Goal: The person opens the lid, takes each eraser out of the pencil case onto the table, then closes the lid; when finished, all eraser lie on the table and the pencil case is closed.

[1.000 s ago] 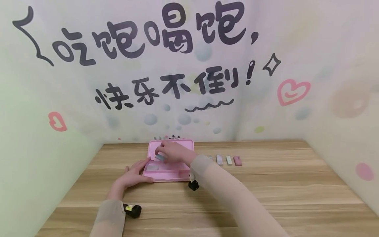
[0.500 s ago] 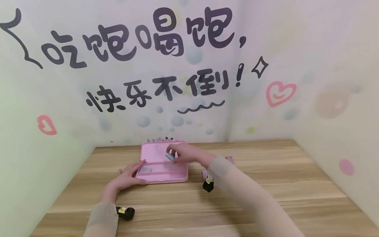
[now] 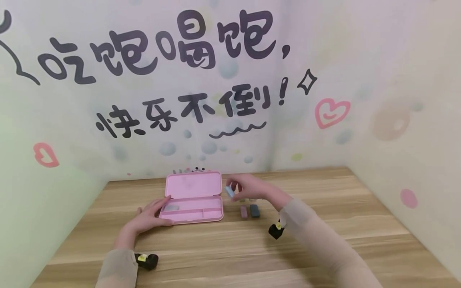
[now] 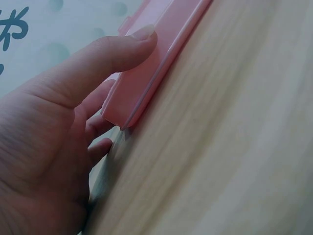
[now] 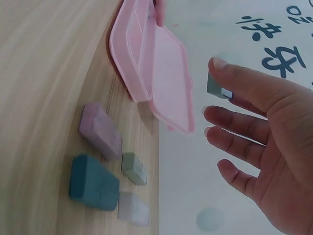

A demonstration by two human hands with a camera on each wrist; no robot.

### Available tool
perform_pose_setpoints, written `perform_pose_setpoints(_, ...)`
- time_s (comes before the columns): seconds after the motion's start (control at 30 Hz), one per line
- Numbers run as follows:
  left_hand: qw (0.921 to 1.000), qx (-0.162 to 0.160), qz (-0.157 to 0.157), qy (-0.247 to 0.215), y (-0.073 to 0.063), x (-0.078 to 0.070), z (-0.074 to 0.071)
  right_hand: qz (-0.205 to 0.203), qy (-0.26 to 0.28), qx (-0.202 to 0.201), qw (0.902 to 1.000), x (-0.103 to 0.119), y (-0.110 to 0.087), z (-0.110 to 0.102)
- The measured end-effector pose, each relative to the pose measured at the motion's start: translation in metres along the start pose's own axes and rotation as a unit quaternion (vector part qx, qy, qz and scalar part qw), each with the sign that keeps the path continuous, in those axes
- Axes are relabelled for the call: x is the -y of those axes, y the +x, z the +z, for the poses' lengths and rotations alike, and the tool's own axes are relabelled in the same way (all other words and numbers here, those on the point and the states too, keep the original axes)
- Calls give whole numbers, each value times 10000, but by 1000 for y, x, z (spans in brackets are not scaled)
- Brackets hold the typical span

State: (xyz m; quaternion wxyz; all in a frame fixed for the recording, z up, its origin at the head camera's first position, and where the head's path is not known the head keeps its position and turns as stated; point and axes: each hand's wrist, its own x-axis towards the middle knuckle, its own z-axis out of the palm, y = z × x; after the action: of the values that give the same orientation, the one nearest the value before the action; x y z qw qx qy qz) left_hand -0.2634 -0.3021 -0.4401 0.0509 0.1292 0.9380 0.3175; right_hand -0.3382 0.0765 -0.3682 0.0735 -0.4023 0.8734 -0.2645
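Note:
My right hand (image 3: 250, 187) pinches a small light-blue eraser (image 3: 229, 192) between thumb and fingers, raised over the table just right of the pink pencil case (image 3: 193, 185). In the right wrist view, that eraser (image 5: 214, 88) sits behind the thumb tip, and the other fingers are spread apart from it. The case lies with its lid back, showing divided compartments; a greyish eraser (image 3: 171, 208) is inside at the left. My left hand (image 3: 145, 218) grips the case's left end, its thumb at the front edge and fingers round the side.
Right of the case lie a pink eraser (image 3: 243, 212) and a dark blue eraser (image 3: 255, 211). Behind them, a pale green eraser (image 5: 134, 169) and a whitish eraser (image 5: 133, 209) show in the right wrist view. A printed wall cloth (image 3: 237, 152) hangs behind the table.
My right hand has carried the light-blue eraser rightward from over the pencil case to beside it. The left hand keeps its grip. The head view has turned slightly right.

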Motion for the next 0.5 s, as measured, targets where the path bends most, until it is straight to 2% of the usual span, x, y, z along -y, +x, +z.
perform_pose_setpoints(0.17, 10000, 38, -40, -22, -1, -2, -1, -53, 110, -153, 9998, -13, -18, -4)
perform_pose_setpoints(0.37, 10000, 10, -40, -18, -1, -1, 1, 204, 203, -293, 9992, -21, -42, -6)
perform_pose_setpoints(0.5, 10000, -41, 2, 3, 0, 2, 2, 240, 241, -466, 9983, -26, -60, -7)
